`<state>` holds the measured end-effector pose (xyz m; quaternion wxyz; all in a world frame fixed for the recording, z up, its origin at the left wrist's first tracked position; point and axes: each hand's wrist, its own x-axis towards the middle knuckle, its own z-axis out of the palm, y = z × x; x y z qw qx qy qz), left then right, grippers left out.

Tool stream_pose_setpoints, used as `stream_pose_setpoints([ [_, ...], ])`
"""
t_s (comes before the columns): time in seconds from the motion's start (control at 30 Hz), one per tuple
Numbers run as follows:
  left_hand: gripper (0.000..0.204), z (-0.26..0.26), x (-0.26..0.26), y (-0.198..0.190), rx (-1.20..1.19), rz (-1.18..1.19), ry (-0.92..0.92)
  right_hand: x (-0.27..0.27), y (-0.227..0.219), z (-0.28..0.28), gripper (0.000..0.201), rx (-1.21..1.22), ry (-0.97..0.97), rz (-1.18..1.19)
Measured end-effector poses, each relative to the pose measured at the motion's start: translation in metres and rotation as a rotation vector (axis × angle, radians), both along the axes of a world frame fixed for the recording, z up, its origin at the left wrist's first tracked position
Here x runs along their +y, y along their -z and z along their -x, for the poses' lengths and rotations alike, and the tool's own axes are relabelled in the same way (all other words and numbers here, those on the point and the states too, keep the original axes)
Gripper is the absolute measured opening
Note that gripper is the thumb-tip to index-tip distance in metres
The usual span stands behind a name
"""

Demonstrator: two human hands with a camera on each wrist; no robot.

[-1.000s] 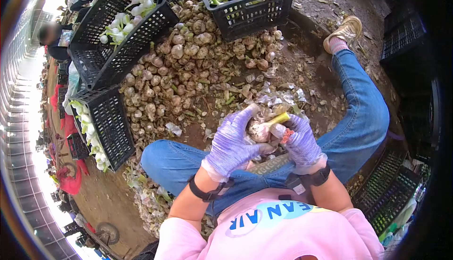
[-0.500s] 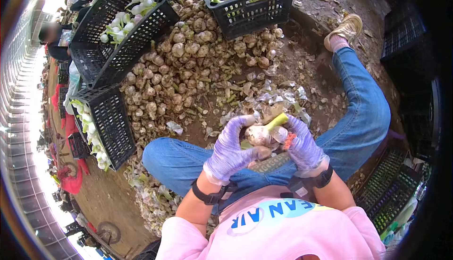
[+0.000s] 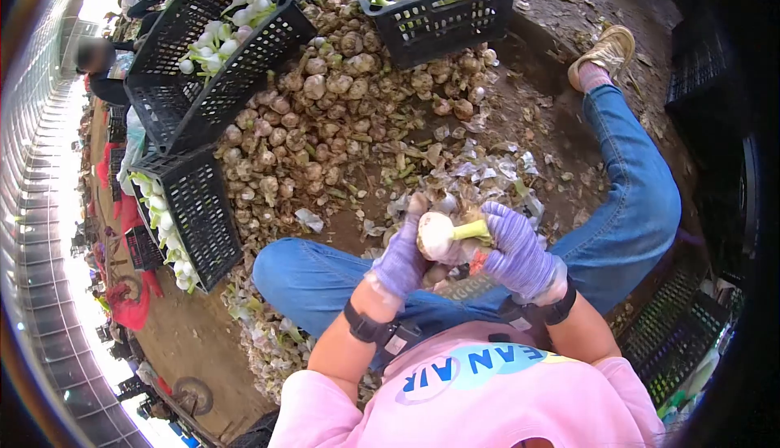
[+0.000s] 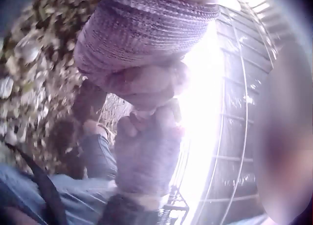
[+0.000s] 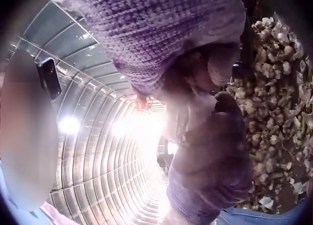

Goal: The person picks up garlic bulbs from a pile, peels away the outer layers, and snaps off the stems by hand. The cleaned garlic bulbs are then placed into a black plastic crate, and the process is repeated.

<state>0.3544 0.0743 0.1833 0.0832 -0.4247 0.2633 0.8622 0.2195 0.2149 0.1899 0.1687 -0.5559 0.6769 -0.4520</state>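
A garlic bulb [image 3: 436, 233] with its white base bared and a short green stem [image 3: 470, 230] is held between both hands over the lap. The left hand [image 3: 400, 255], in a purple knitted glove with bare fingertips, holds the bulb from the left side. In the head view the right hand [image 3: 520, 255], gloved alike with an orange-red wrap [image 3: 478, 263] on its thumb, grips the stem end. Both hands meet closely in the left wrist view, where the bulb is mostly hidden behind the left glove [image 4: 142, 44]. Blur softens the right wrist view around the right glove [image 5: 161, 34].
A heap of unpeeled garlic [image 3: 325, 95] lies ahead, with loose skins [image 3: 487, 172] nearer the hands. Black crates of cleaned garlic stand at the back [image 3: 447, 30], left [image 3: 183, 111] and near left [image 3: 199, 220]. Jeans-clad legs [image 3: 630, 196] frame the work spot.
The bulb has turned so its stem points right rather than up right, and it shows a cleaner white side. The left hand has rotated more upright; the right hand has shifted onto the stem.
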Motion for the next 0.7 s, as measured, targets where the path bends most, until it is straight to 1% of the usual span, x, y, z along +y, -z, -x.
stream_pose_setpoints([
  [0.03,0.078,0.006,-0.001,-0.009,-0.135,-0.021,-0.009,0.002,0.005,-0.005,0.027,-0.127,0.053,-0.021],
  [0.07,0.076,0.008,0.005,-0.014,0.07,0.014,-0.058,0.003,0.003,-0.007,0.027,-0.125,0.044,0.0],
  [0.1,0.069,0.01,0.013,-0.012,0.14,0.192,-0.158,0.002,0.001,-0.008,0.03,-0.624,0.122,-0.067],
  [0.13,0.063,0.01,0.019,-0.01,0.211,0.402,-0.271,-0.005,0.003,-0.009,0.032,-1.124,0.15,-0.133],
  [0.2,0.052,0.009,0.029,0.01,0.161,0.846,-0.103,0.007,0.053,-0.017,0.038,-0.329,0.207,-0.09],
  [0.27,0.039,-0.002,0.023,0.016,0.266,0.754,-0.092,-0.002,0.018,-0.001,0.044,-1.45,-0.138,-0.141],
  [0.33,0.035,-0.004,0.017,0.02,0.118,0.58,-0.135,-0.008,-0.006,-0.018,0.047,-1.686,0.054,0.034],
  [0.37,0.032,-0.005,0.017,0.019,0.061,0.533,-0.175,-0.01,-0.008,-0.017,0.047,-1.672,0.04,0.045],
  [0.4,0.032,-0.002,0.013,0.02,0.074,0.547,-0.177,-0.011,-0.009,-0.016,0.05,-1.651,0.06,-0.004],
  [0.43,0.036,0.001,0.009,0.02,0.135,0.78,0.024,-0.012,-0.01,-0.014,0.052,-1.632,0.085,-0.055],
  [0.47,0.04,0.003,0.006,0.018,0.192,1.007,0.231,-0.011,-0.008,-0.011,0.052,-1.627,0.079,-0.047],
  [0.5,0.051,0.007,0.006,-0.016,0.181,0.753,0.14,-0.008,-0.006,-0.009,0.052,-1.6,0.0,-0.037],
  [0.53,0.051,0.004,0.005,-0.019,0.181,0.759,0.137,-0.005,-0.005,-0.007,0.053,-1.571,-0.079,-0.03],
  [0.57,0.054,0.004,0.003,-0.022,0.286,0.577,0.107,-0.002,-0.012,-0.008,0.057,-1.682,-0.053,-0.006],
  [0.6,0.058,0.003,0.0,-0.027,0.389,0.392,0.078,-0.003,-0.011,-0.008,0.057,-1.679,-0.062,-0.003],
  [0.63,0.055,0.001,-0.009,-0.034,0.524,0.283,0.117,-0.004,-0.01,-0.008,0.058,-1.84,-0.014,0.007],
  [0.67,0.055,0.002,-0.013,-0.035,0.529,0.289,0.114,-0.004,-0.007,-0.009,0.06,-1.999,0.038,0.016],
  [0.7,0.056,0.001,-0.017,-0.035,0.521,0.29,0.162,-0.001,0.002,-0.009,0.059,-2.045,0.063,0.036],
])
